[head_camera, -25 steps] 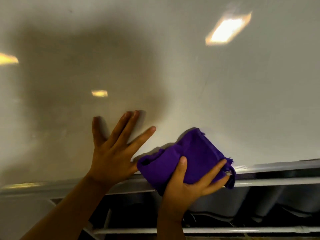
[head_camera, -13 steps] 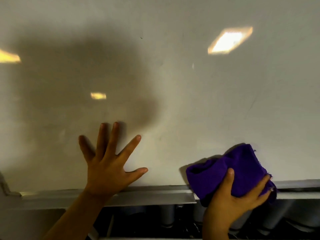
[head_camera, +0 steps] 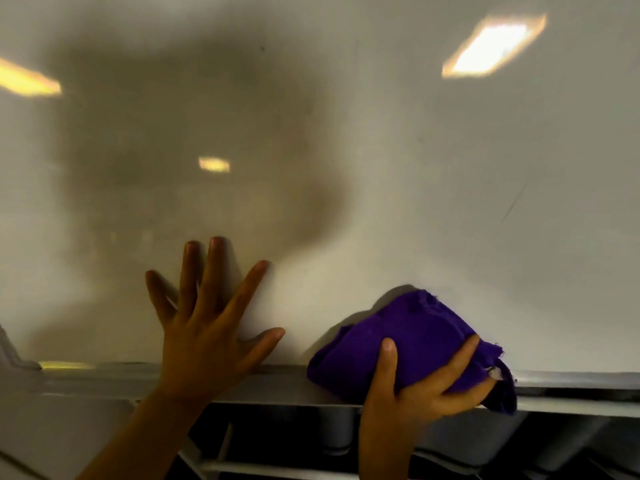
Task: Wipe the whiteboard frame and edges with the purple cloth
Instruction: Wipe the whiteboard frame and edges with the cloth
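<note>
The whiteboard fills most of the head view, and its grey metal bottom frame runs across the lower part. My right hand is shut on the bunched purple cloth, pressing it against the bottom frame and the board's lower edge, right of centre. My left hand lies flat on the board with fingers spread, its palm just above the frame, to the left of the cloth. The frame under the cloth is hidden.
A grey corner piece of the frame shows at the far left. Below the frame lie a ledge and dark space with metal bars. Ceiling lights reflect on the glossy board.
My right hand slid the cloth rightward along the bottom frame, then came back a little to the left. My left hand spread its fingers and stayed pressed on the board.
</note>
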Tool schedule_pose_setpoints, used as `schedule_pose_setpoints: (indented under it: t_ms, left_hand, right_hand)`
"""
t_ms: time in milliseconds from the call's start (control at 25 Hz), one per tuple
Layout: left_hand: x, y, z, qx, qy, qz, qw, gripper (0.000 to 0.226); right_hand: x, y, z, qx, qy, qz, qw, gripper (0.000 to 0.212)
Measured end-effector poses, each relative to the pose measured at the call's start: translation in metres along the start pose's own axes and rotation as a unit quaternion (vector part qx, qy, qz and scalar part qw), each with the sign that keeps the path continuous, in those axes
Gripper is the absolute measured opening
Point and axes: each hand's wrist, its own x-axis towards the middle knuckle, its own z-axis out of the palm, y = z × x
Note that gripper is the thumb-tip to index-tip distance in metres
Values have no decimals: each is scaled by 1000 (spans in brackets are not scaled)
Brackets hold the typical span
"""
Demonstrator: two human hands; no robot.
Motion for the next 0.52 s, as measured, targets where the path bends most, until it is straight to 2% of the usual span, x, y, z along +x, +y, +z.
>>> schedule_pose_setpoints:
  t_ms: [160,240,400,520]
  left_hand:
    - [3,10,-4,2,-11,-4,1000,84]
    - [3,13,-5,-1,-21,-4,1000,86]
    - [5,13,-4,-9,-38,-6,999,81]
    - [3,14,-9,-74,-42,-24,996,68]
  right_hand:
    - [5,5,-19,-165,-16,-12,986,85]
    - [11,-1,-23,-226,-28,-49,973,79]
    - [28,-14,-15,-277,-93,-177,940,77]
    - [25,-14,-10,-287,-133,-246,916,72]
